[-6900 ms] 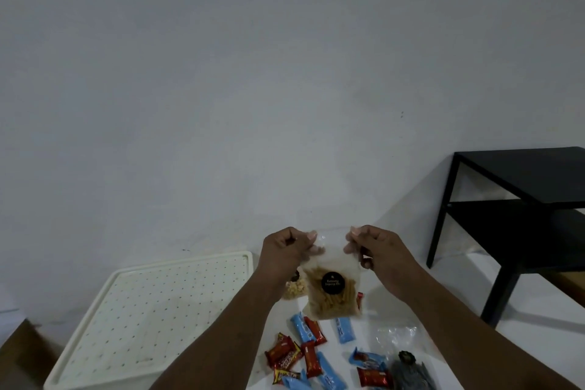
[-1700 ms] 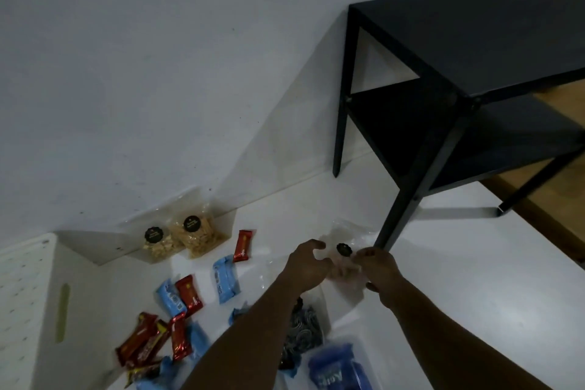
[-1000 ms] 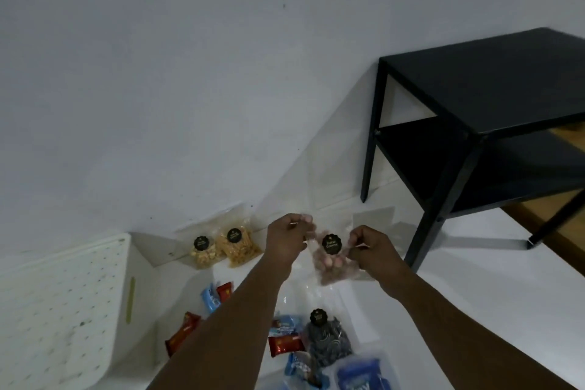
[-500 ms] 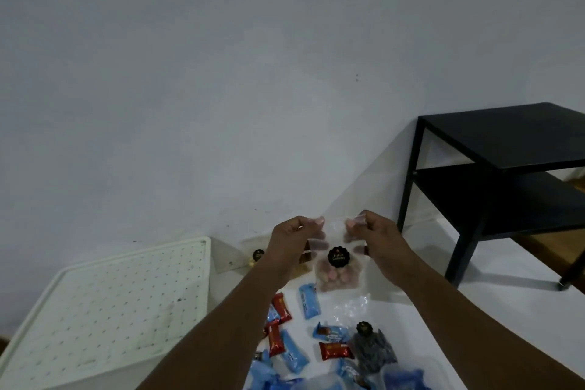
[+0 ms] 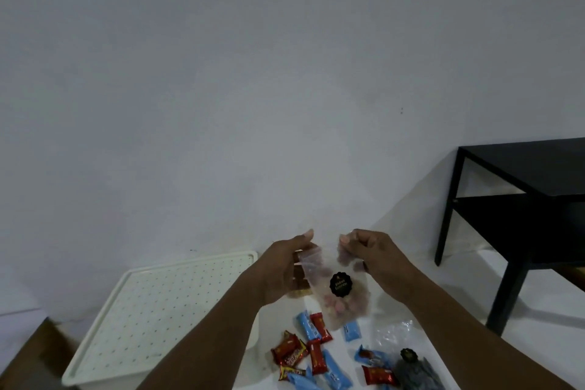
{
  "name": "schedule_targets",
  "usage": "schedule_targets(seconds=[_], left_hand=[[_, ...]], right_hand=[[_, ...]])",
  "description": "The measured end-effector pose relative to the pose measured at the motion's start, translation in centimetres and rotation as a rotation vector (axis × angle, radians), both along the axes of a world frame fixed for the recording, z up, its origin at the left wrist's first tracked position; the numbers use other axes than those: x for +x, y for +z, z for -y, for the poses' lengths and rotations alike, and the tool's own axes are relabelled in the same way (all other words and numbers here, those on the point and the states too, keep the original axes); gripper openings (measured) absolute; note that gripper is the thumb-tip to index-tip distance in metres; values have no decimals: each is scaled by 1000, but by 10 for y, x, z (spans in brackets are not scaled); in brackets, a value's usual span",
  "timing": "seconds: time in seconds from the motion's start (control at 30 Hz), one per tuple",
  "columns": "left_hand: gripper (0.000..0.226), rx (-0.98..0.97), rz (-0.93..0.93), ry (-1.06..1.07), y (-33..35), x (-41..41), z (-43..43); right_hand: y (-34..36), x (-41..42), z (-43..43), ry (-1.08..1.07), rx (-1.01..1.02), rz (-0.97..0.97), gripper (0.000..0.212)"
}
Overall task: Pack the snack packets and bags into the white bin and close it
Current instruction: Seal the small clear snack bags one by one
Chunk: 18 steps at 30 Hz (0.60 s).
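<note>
One white bin (image 5: 251, 331) sits low on the left with its dotted lid (image 5: 177, 294) on; one black table (image 5: 522, 199) stands well apart on the right; both rest on the white floor (image 5: 443, 310). The right hand (image 5: 373, 252) has its grip pinched on a top corner of a clear bag (image 5: 340, 291) of pink sweets, held in the air between bin and table; the left hand (image 5: 285, 266) touches the other top corner; whether that grip pinches it, I cannot tell. The step looks like sealing the bag; to do it well, I judge, run the seal flat across its whole width, keep the bag upright, and lift the lid before carrying anything over. Counted: three bags, namely the held one, a dark bag (image 5: 414, 372) on the floor, and a tan bag (image 5: 299, 293) half hidden behind the left hand; about five red packets (image 5: 320, 326); about five blue packets (image 5: 332, 369); some are cut by the frame edge.
</note>
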<state>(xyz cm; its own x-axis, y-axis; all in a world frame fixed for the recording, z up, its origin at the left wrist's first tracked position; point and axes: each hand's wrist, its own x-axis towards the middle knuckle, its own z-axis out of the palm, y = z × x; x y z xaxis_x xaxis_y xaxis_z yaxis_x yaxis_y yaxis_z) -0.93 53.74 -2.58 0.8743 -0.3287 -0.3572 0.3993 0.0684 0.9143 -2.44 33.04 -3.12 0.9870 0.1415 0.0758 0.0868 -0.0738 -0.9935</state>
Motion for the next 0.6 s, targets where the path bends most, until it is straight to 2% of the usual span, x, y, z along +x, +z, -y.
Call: schedule_targets(seconds=[0.1,0.23,0.3,0.4,0.47,0.6], left_hand=[[38,83,55,-96,1,-3,-11],[37,107,138,-111,-1,-6,-12],[31,183,243,-82,-2,-7,-8],[32,386,478,-9,-7,-5,5],[31,504,609,10,-11,-4,14],[28,570,674,57,-14,-7,26]], right_hand=[[8,-1,-9,3,-24,-5,26],[7,-1,-15,-85,40,-36,24],[4,-2,-16,-175,21,-36,27],[-2,-3,-19,-352,-120,-47,41],[-9,-3,-21,-380,-145,-80,44],[-11,-4,-22,-333,85,-116,19]])
